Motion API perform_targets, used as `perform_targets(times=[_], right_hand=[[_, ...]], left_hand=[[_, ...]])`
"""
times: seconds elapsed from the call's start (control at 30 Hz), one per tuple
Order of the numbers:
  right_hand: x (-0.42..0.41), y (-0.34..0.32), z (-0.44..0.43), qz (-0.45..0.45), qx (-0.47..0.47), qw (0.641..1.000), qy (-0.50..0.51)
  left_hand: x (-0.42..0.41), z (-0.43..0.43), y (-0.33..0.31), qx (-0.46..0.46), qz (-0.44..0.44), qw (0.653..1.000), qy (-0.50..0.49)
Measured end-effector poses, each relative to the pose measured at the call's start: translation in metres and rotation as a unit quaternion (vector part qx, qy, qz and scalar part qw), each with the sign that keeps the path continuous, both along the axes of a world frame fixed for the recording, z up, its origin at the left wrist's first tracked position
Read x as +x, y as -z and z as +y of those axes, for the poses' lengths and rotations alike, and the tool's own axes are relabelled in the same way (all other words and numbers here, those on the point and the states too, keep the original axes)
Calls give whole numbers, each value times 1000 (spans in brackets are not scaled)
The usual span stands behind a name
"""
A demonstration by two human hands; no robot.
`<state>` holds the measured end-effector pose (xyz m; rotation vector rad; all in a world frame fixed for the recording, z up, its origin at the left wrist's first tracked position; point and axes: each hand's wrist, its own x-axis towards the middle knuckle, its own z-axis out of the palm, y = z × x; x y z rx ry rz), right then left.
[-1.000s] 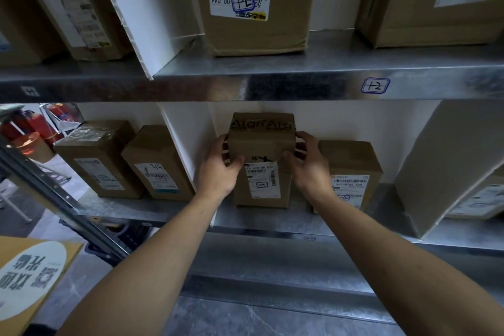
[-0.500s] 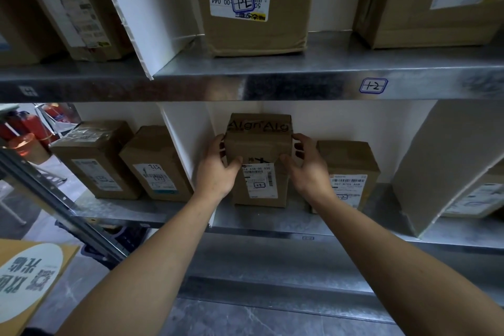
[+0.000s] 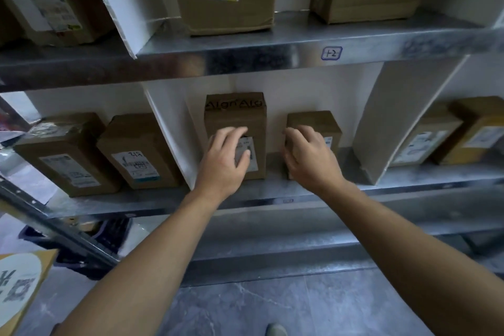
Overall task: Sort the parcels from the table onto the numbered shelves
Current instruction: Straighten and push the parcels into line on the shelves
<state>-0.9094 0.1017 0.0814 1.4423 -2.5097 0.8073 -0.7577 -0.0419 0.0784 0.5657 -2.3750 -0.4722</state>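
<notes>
A metal shelf (image 3: pixel 272 192) with white dividers (image 3: pixel 169 128) is seen above a grey marbled floor (image 3: pixel 245 308). The parcel (image 3: pixel 236 114) is stood upright at 12 o'clock, long axis vertical, label outward. The left hand (image 3: pixel 222 163) is laid loosely bent over the label. The right hand (image 3: pixel 309 157), at 1 o'clock, is loosely curled, nothing gripped.

Parcel depot, by the looks. All those labelled brown cardboard boxes (image 3: pixel 234 117) are kept on number-tagged shiny steel shelves (image 3: pixel 245 61).
</notes>
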Motion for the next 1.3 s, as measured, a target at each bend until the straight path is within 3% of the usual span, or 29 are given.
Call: perform_targets(times=[0.1,0.4,0.77,1.3], right_hand=[[-6,8,25,42,23,999,16],[-57,20,54,-43,39,995,86],[-137,28,31,-141,8,990,21],[-182,52,43,-181,-62,981,-27]], left_hand=[[-12,12,5,7,-33,999,29],[-70,37,8,69,-75,994,46],[-151,32,28,136,-98,986,-22],[-192,50,36,120,-66,990,-38]])
